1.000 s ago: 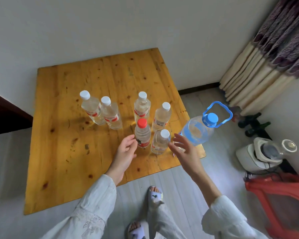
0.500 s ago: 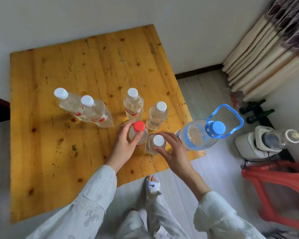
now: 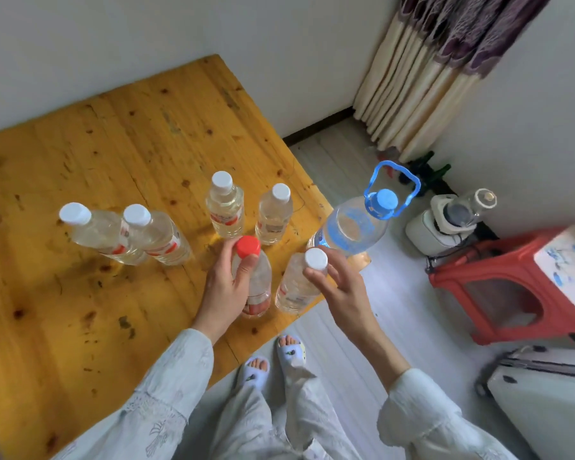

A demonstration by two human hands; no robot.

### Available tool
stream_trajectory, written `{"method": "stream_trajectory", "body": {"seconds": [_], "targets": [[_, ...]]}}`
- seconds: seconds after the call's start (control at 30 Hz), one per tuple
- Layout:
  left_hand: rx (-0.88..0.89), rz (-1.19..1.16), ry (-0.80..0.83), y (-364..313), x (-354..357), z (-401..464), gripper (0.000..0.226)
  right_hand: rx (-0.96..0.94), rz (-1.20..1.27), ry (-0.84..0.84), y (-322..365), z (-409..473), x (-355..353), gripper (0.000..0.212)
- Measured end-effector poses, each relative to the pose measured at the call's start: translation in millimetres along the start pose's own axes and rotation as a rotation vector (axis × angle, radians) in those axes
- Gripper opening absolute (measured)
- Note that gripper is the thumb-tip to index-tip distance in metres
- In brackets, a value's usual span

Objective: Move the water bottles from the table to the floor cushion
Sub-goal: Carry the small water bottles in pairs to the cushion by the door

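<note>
Several clear water bottles stand on a yellow wooden table [image 3: 80, 293]. My left hand [image 3: 224, 292] is wrapped around the neck of a red-capped bottle [image 3: 258, 287]. My right hand [image 3: 341, 287] pinches the neck of a white-capped bottle [image 3: 296, 287] just under its cap. Both held bottles tilt near the table's front right edge. A large jug with a blue cap and handle [image 3: 356, 227] stands at the table's right corner. Two white-capped bottles [image 3: 224, 207] [image 3: 274, 217] stand behind my hands, and two more [image 3: 100, 232] [image 3: 158, 235] to the left. No floor cushion is in view.
A red plastic stool [image 3: 512, 287] stands on the pale floor at right, with a small white appliance [image 3: 442, 224] behind it. A white case [image 3: 545, 403] lies at lower right. Curtains [image 3: 429, 78] hang in the corner. My slippered feet [image 3: 273, 360] stand beside the table edge.
Both hands reached in and closed on the two front bottles, the left on the red-capped one, the right on the white-capped one. The bottles now tilt, seemingly raised off the table.
</note>
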State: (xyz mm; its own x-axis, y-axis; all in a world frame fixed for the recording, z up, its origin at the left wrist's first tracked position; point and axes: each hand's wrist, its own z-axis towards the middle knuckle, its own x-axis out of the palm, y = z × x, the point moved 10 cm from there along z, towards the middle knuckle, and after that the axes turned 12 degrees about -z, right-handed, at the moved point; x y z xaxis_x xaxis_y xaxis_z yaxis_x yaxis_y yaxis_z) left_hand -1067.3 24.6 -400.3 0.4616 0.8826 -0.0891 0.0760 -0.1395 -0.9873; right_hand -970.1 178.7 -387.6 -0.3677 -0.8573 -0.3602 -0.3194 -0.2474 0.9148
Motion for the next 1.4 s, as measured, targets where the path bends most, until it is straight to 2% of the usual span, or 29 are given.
{"method": "stream_trajectory", "body": {"seconds": [0.27,0.43,0.67,0.87,1.0,1.13,1.3,1.4], "targets": [[0.159,0.003,0.351,-61.0,64.1,-39.5,0.061,0.053,0.074,-0.347,8.5,-95.4,-64.1,0.022],[0.250,0.037,0.605,-88.0,142.1,-85.5,0.058,0.129,0.082,-0.604,-8.3,-185.6,-121.6,0.021],[0.379,0.033,0.906,-120.7,260.2,-203.8,0.059,0.180,0.111,-0.971,-28.8,-351.6,-201.5,0.016],[0.444,-0.034,1.172,-139.0,373.6,-370.2,0.043,0.243,0.140,-1.258,-61.9,-538.3,-257.3,0.032],[0.453,-0.100,1.326,-141.1,436.0,-482.8,0.039,0.295,0.129,-1.401,-87.1,-654.6,-282.5,0.026],[0.412,-0.114,1.458,-131.0,491.3,-586.5,0.019,0.337,0.152,-1.584,-110.1,-768.0,-299.4,0.019],[0.368,-0.129,1.627,-122.9,561.1,-706.0,0.012,0.443,0.124,-1.796,-136.1,-890.8,-317.8,0.025],[0.344,-0.160,1.729,-122.6,605.8,-770.5,0.014,0.522,0.101,-1.918,-154.1,-953.8,-332.0,0.036]]}}
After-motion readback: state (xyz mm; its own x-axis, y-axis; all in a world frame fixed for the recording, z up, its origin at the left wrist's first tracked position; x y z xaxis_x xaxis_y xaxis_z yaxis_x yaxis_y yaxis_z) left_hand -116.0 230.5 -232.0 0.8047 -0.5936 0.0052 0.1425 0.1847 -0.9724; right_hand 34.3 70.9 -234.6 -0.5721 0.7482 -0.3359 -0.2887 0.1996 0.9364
